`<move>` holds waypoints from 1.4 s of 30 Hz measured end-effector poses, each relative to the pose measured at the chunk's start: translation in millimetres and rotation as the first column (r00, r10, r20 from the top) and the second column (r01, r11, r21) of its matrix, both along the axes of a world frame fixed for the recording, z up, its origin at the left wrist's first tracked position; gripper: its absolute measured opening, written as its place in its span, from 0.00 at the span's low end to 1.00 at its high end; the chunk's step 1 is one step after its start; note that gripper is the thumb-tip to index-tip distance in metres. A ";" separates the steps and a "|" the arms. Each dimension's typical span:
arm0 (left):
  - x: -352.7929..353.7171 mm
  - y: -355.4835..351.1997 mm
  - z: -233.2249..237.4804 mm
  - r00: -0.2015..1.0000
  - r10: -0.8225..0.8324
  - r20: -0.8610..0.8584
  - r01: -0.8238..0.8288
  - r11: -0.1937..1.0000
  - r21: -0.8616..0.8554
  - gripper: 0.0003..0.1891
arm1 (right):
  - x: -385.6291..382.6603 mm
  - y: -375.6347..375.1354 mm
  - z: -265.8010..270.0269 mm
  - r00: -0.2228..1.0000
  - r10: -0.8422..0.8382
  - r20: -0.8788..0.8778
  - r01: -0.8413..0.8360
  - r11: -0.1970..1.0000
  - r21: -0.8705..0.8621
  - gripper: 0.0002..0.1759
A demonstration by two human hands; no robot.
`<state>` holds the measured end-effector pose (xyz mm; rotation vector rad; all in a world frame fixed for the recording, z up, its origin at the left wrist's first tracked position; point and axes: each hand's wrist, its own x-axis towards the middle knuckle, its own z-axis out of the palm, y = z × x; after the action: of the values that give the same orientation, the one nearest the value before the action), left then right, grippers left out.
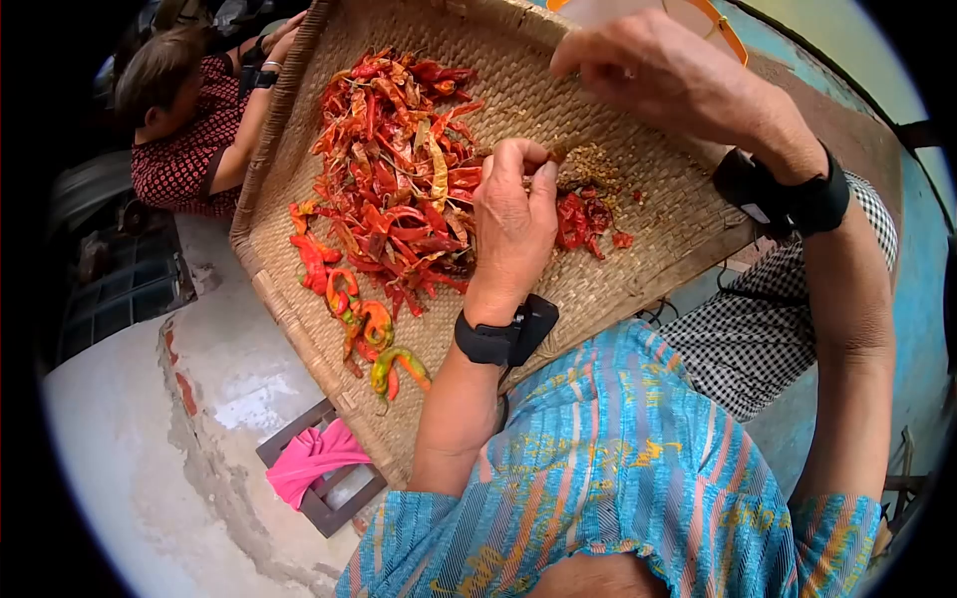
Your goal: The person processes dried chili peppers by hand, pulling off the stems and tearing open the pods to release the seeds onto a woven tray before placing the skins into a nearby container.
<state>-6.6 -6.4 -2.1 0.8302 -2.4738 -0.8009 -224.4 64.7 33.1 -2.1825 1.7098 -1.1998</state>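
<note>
A woven tray (274, 189) carries a big heap of dried red chilies (384, 159). My left hand (513, 224) is over the tray at the heap's right side, thumb and forefinger pinched together; what they hold, if anything, is too small to name. Just right of those fingertips lie a little pile of chili seeds (590, 165) and some torn red chili pieces (581, 221). Raised above the tray's upper right edge, my right hand (678, 85) has its fingers curled closed, and their tips are partly hidden. Fresher orange and green chilies (377, 327) lie at the lower left.
An orange-rimmed container (733, 35) stands beyond the tray's upper right edge. Another person (194, 125) is at the upper left, a hand by the tray's rim. Below the tray, a pink cloth (314, 460) hangs over a dark wooden frame (344, 510). Checkered fabric (743, 349) shows at right.
</note>
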 end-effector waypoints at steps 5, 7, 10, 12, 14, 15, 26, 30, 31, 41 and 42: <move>-1.1 -0.5 5.3 0.986 0.052 -0.157 0.004 0.940 0.341 0.08 | 30.1 -9.6 -11.8 0.991 0.083 0.104 -0.105 0.970 0.221 0.12; -1.7 -1.8 0.9 0.974 0.071 -0.214 0.011 0.932 0.361 0.08 | 33.5 -9.3 -11.9 0.963 0.099 0.250 -0.146 0.973 0.176 0.11; -0.1 -4.2 -3.2 0.953 0.111 -0.282 0.027 0.896 0.444 0.08 | 29.4 -17.4 -13.1 0.968 0.104 0.227 -0.111 0.994 0.019 0.10; 2.0 -5.1 -3.1 0.946 0.130 -0.297 0.039 0.864 0.503 0.08 | 14.9 -15.0 -12.2 0.966 0.044 0.254 -0.041 0.999 -0.016 0.10; 6.1 -5.7 -1.2 0.994 -0.098 0.041 0.100 0.995 -0.026 0.06 | 9.8 1.1 29.7 0.963 -0.263 0.066 0.265 0.964 -0.032 0.03; 7.2 -5.1 -3.4 0.994 -0.098 0.041 0.099 0.995 -0.026 0.06 | -4.7 -6.3 19.1 0.942 -0.283 0.182 0.299 0.952 -0.067 0.03; 6.1 -2.0 -17.7 0.979 -0.132 0.153 0.168 0.954 -0.249 0.07 | -38.6 6.6 2.3 0.871 -0.441 -0.217 0.328 0.850 -0.413 0.14; 5.5 -0.3 -6.2 0.999 -0.017 0.052 0.023 0.993 -0.112 0.06 | 4.1 0.7 -3.6 0.998 -0.024 0.053 0.022 0.998 0.053 0.11; 3.8 1.5 -1.5 0.995 0.091 0.032 -0.092 0.994 0.050 0.05 | 11.2 -3.0 -0.6 0.998 0.052 0.032 -0.058 0.971 0.232 0.14; 12.4 2.5 2.3 0.980 0.097 -0.176 -0.053 0.970 0.237 0.14 | 16.4 -13.1 -9.2 0.954 0.052 0.297 -0.056 0.998 0.006 0.14; 17.8 1.3 5.6 0.999 0.053 0.003 -0.053 0.986 0.161 0.14 | 13.0 0.8 24.1 0.989 -0.039 0.146 0.051 0.996 -0.078 0.06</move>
<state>11.2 -5.1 3.5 0.9471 -2.3993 -0.9922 -211.4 65.5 57.2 -2.0535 1.6888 -1.4245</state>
